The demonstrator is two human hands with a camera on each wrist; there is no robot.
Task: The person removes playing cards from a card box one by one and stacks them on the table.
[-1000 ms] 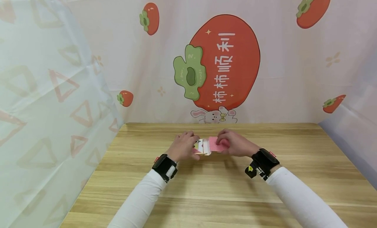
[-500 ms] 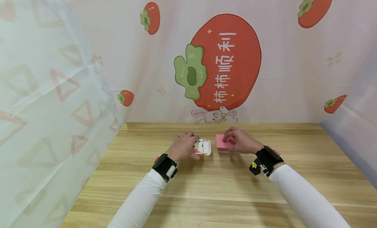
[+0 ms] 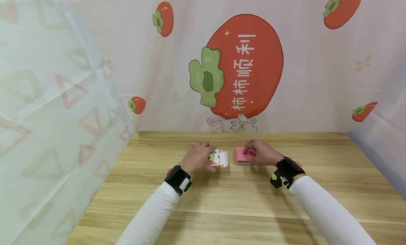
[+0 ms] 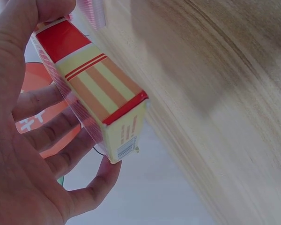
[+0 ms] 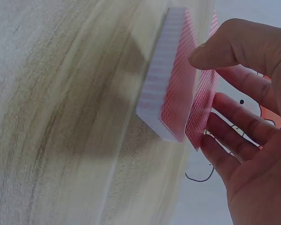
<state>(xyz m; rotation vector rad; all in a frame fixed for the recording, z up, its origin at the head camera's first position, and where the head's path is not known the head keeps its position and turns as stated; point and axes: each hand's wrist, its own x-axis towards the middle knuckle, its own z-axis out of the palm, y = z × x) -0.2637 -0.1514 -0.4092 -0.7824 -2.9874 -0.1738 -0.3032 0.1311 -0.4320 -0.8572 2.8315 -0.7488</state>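
Note:
In the head view my left hand [image 3: 198,156] grips a playing-card box [image 3: 215,158], its white flap pointing right. The left wrist view shows the striped side of the box [image 4: 96,75], with the thumb on one side and the fingers behind. Right of the box, a deck of cards [image 5: 166,84] with pink-patterned backs lies on the table. My right hand [image 3: 264,152] is over that deck. The right wrist view shows a thin playing card [image 5: 202,110] apart from the deck, between the thumb and fingers, which appear to pinch it. Its far fingertips are hidden behind the card.
The wooden table [image 3: 222,209] ends at a printed white cloth backdrop [image 3: 304,79] just beyond the hands. Another cloth [image 3: 63,114] hangs along the left side. Each wrist wears a black strapped camera [image 3: 179,180].
My right hand has moved right with the cards, away from the box's flap, and a gap now shows between deck and box. The left hand and box have stayed in place.

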